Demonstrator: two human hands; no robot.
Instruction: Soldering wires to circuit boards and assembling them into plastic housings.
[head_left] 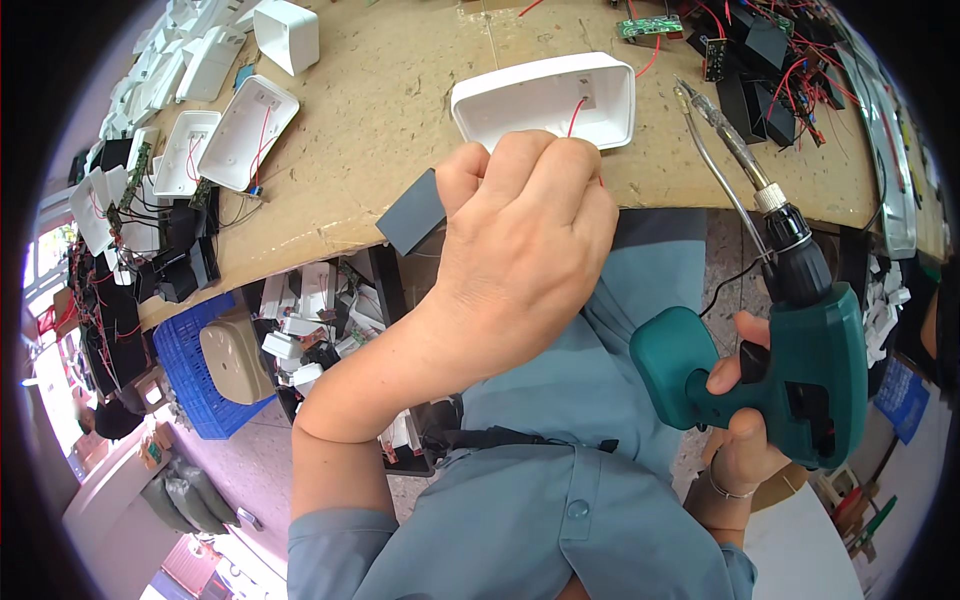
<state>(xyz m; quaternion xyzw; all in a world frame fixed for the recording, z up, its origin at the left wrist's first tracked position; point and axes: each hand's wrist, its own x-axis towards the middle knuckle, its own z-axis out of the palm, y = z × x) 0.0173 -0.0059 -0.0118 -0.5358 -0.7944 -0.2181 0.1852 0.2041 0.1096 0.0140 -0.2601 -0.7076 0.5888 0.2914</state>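
Note:
My left hand [530, 240] is closed, knuckles up, at the near side of a white plastic housing [545, 85] on the table. A dark grey rectangular box [411, 212] sticks out from under the little-finger side, apparently gripped in the palm; the fingertips are hidden. From a small plate inside the housing, a red wire [575, 118] runs down behind my fingers. My right hand [750, 440] holds a green soldering gun [815, 370] by its handle, fingers around the trigger. Its metal tip [705, 105] and thin curved feed tube [697, 140] point up over the table, right of the housing.
Two white housings with red wires [248, 135] lie left, near a pile of white shells [200, 60]. Black boxes with red wires [755, 60] and a green circuit board [650, 27] are back right. Below the table edge are a drawer of parts [320, 300] and a blue basket [190, 360].

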